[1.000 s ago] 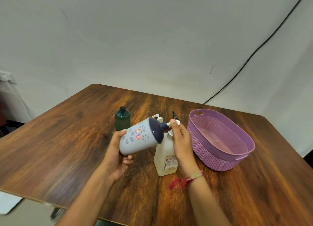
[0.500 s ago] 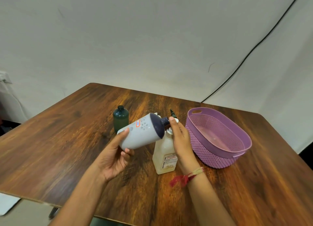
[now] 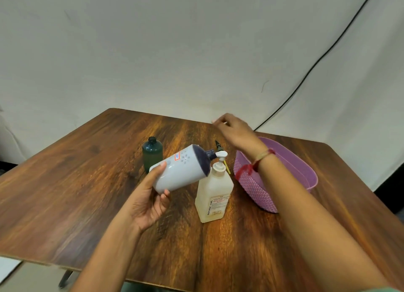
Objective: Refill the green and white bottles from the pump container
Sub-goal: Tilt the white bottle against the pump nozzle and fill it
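White bottle (image 3: 181, 171) held tilted in the left hand (image 3: 146, 199), above the table (image 3: 87, 182).

Thumb and fingers wrap its base end. The long axis runs from lower left to upper right, and the dark neck points right at the white spout (image 3: 222, 154) of the upright pump container (image 3: 213, 191). The green bottle (image 3: 152, 152) stands upright and uncapped just behind. The right hand (image 3: 236, 131) is in the air beyond the pump, blurred, so its grip cannot be told.

The pump container (image 3: 213, 189) has a pale label (image 3: 216, 205) low on its front. Vertical print along the label's left edge reads roughly "BIOCHEK CHG"; the smaller lines beside it are too fine to read. The white bottle (image 3: 181, 171) bears a red-bordered sticker (image 3: 177, 156) with illegible blue marks
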